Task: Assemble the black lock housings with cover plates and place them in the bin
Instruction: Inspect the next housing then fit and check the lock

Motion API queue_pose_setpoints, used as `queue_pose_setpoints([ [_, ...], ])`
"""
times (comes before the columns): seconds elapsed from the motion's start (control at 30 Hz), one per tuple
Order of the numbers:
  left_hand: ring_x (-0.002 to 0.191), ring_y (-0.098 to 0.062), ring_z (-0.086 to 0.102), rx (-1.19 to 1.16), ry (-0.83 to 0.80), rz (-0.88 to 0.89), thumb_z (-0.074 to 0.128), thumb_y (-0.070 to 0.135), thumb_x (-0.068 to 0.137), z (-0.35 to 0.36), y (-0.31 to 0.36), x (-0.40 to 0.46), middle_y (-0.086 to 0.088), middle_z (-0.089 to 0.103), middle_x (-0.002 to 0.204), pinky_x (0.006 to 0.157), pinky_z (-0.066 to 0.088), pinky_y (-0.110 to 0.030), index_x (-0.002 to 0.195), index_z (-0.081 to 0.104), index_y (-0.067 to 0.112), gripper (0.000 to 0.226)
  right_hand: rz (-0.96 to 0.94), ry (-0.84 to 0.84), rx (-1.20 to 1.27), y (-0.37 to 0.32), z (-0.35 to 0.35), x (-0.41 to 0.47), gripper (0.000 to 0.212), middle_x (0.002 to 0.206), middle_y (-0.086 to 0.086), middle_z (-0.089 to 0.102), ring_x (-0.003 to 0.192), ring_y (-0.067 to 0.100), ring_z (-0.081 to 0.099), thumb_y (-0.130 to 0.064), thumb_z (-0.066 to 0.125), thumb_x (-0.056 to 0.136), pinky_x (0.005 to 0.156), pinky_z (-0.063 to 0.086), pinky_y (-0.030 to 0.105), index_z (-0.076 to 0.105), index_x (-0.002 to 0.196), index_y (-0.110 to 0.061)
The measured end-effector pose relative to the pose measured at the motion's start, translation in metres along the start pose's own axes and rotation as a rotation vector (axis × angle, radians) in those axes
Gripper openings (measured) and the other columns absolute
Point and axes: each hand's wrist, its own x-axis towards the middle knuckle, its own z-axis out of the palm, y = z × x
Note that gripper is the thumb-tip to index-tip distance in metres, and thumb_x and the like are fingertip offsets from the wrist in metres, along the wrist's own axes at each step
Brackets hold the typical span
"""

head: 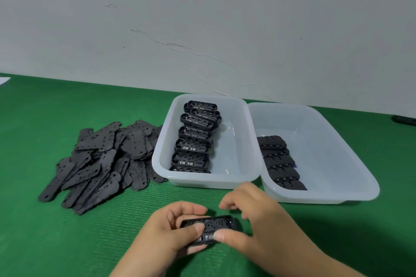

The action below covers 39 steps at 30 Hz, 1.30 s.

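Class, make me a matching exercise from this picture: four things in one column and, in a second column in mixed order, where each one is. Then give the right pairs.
Things
1. Pile of flat cover plates
2. Row of open housings
3. Covered housings
4. Housing being worked on

Places
A. In the right-hand bin
B. Between the left hand and the right hand
C. Loose on the green mat, left of the bins
D. In the middle bin

Pairs: 1-C, 2-D, 3-A, 4-B

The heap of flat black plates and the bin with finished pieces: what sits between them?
In the head view, the white bin holding open lock housings sits between them.
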Motion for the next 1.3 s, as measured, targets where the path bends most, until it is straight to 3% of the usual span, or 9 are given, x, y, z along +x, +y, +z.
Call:
queue_pose_setpoints([
  [0.13,0.063,-0.024,0.066,0.105,-0.026,-0.025,0.064,-0.017,0.076,-0.003,-0.008,0.006,-0.018,0.067,0.072,0.056,0.059,-0.034,0.087,0.062,-0.005,0.017,0.082,-0.159,0.014,0.008,0.018,0.0,0.06,0.117,-0.027,0.044,0.105,-0.008,0.039,-0.054,0.066,0.071,0.085,0.035,0.012,0.046,0.127,-0.044],
  [0.27,0.065,-0.014,0.061,0.365,-0.058,0.08,0.066,0.006,0.064,-0.003,-0.011,0.007,-0.003,0.067,0.068,0.064,0.053,-0.026,0.089,0.062,0.002,0.025,0.107,-0.23,-0.077,0.015,0.029,0.0,0.049,0.108,-0.014,0.058,0.102,0.005,0.046,-0.055,0.064,0.071,0.084,0.037,0.019,0.056,0.117,-0.039],
  [0.4,0.085,-0.015,0.068,0.536,0.005,0.203,0.077,-0.001,0.074,-0.008,-0.011,0.008,-0.003,0.076,0.085,0.084,0.052,-0.024,0.089,0.071,0.015,0.023,0.11,-0.22,-0.152,0.026,0.036,-0.002,0.05,0.102,-0.014,0.057,0.099,0.006,0.045,-0.062,0.053,0.07,0.085,0.039,0.025,0.056,0.108,-0.032],
  [0.7,0.058,0.0,0.059,0.976,0.785,0.559,0.077,0.024,0.077,-0.076,0.05,0.028,0.016,0.065,0.055,0.052,0.039,-0.02,0.064,0.065,0.032,0.019,0.143,-0.171,-0.151,0.042,0.038,-0.014,0.081,0.119,-0.029,0.04,0.108,-0.005,0.03,-0.075,0.028,0.055,0.09,0.036,0.015,0.045,0.129,-0.047],
  [0.8,0.073,-0.014,0.065,1.068,0.818,0.635,0.076,0.018,0.079,-0.088,0.056,0.046,0.009,0.071,0.075,0.062,0.046,-0.027,0.079,0.069,0.025,0.01,0.133,-0.163,-0.155,0.042,0.039,-0.014,0.083,0.121,-0.028,0.04,0.109,-0.005,0.03,-0.075,0.026,0.055,0.089,0.035,0.015,0.043,0.131,-0.046],
  [0.87,0.096,-0.027,0.064,1.26,0.791,0.655,0.078,0.016,0.077,-0.095,0.06,0.061,-0.003,0.073,0.1,0.08,0.049,-0.037,0.103,0.071,0.015,0.027,0.132,-0.178,-0.153,0.041,0.039,-0.013,0.08,0.121,-0.026,0.04,0.109,-0.004,0.031,-0.074,0.03,0.059,0.09,0.035,0.015,0.043,0.132,-0.045],
  [1.0,0.128,-0.029,0.048,1.625,0.665,0.611,0.075,0.023,0.08,-0.103,0.063,0.084,0.0,0.061,0.13,0.111,0.022,-0.053,0.127,0.061,0.019,0.049,0.131,-0.195,-0.173,0.039,0.036,-0.014,0.063,0.124,-0.025,0.04,0.111,-0.003,0.031,-0.066,0.048,0.075,0.092,0.035,0.017,0.041,0.134,-0.044],
  [1.13,0.103,-0.031,0.065,1.719,0.719,0.811,0.083,0.013,0.07,-0.108,0.054,0.09,-0.004,0.075,0.098,0.108,0.02,-0.06,0.097,0.076,0.014,0.028,0.13,-0.189,-0.179,0.039,0.036,-0.014,0.06,0.125,-0.024,0.04,0.114,-0.001,0.031,-0.062,0.052,0.078,0.093,0.035,0.018,0.041,0.133,-0.044],
  [1.3,0.077,-0.03,0.069,1.699,0.728,1.045,0.075,0.016,0.074,-0.105,0.049,0.079,-0.007,0.076,0.077,0.085,0.048,-0.049,0.08,0.078,0.008,0.01,0.134,-0.169,-0.152,0.042,0.036,-0.015,0.058,0.121,-0.028,0.039,0.112,-0.005,0.031,-0.062,0.052,0.077,0.09,0.034,0.016,0.042,0.132,-0.046],
])
